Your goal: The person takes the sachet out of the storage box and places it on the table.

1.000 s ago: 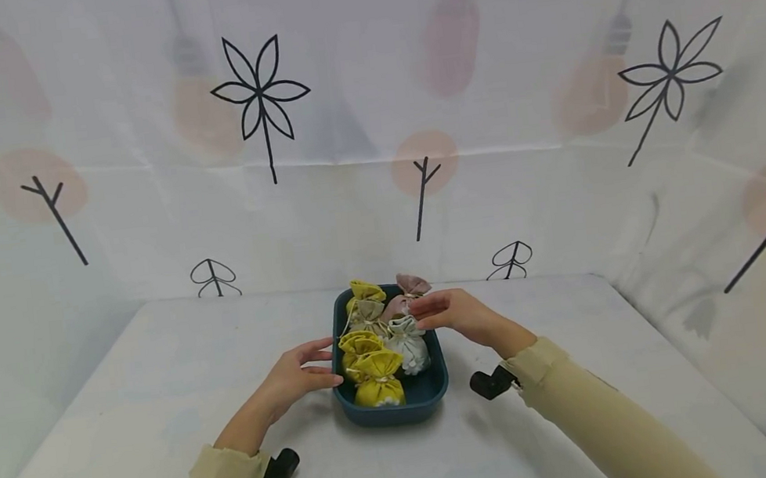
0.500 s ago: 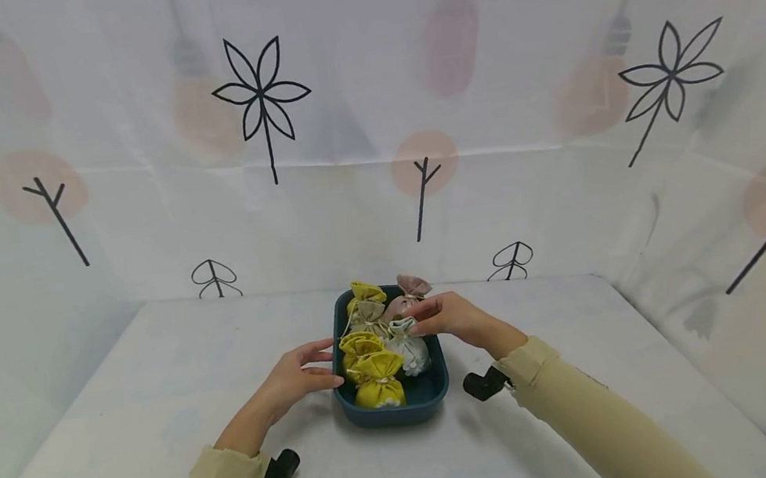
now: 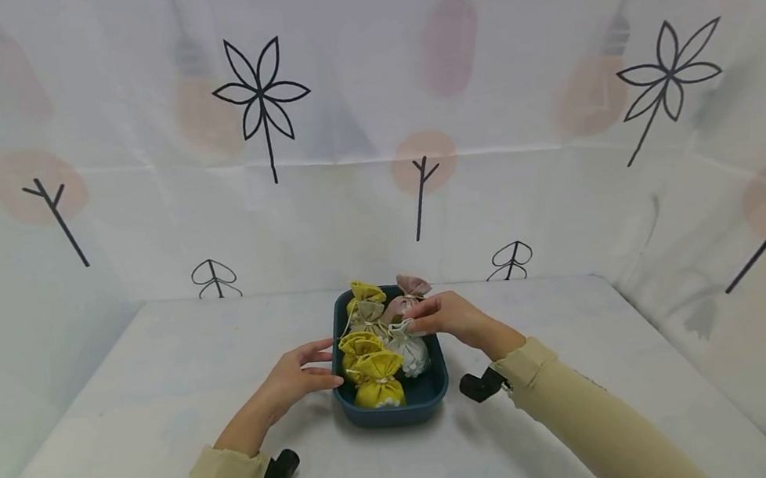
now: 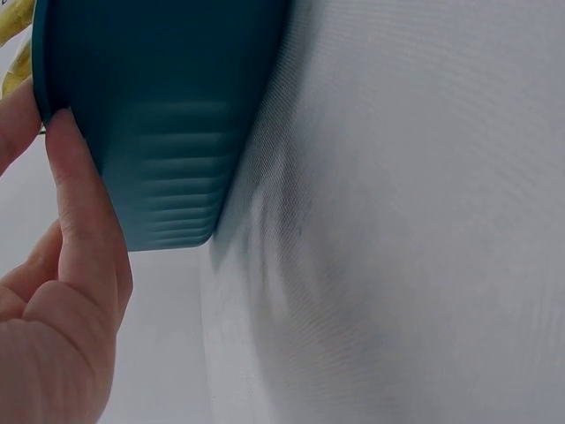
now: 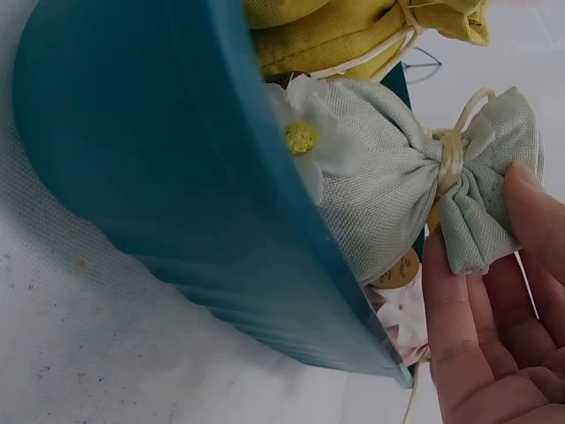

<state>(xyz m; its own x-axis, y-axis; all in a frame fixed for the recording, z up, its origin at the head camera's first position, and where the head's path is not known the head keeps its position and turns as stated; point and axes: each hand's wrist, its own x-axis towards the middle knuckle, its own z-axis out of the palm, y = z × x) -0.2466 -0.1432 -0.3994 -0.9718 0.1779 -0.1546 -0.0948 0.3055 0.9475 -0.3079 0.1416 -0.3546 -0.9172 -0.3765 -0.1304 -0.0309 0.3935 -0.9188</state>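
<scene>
A deep teal plastic basin (image 3: 396,416) holds several small drawstring pouches. At its left side my left hand (image 3: 291,377) rests with fairly straight fingers against the rim and outer wall; the left wrist view shows fingertips (image 4: 66,132) right at the rim. My right hand (image 3: 459,317) reaches over the right side and pinches the gathered top of a pale grey-green drawstring pouch (image 5: 362,168) between thumb and fingers. That pouch carries a white flower with a yellow centre, and its body is still down among the others, partly behind the basin wall.
Yellow pouches (image 3: 379,381) lie at the front and back left of the basin, with a beige pouch (image 3: 366,316) between them. A pink pouch (image 3: 413,286) sits at the back right. Around the white table (image 3: 192,371) hangs a patterned white cloth (image 3: 352,219).
My right hand has moved slightly left and down, and its fingers have closed on the neck of the pale pouch. The left hand and basin have stayed in place.
</scene>
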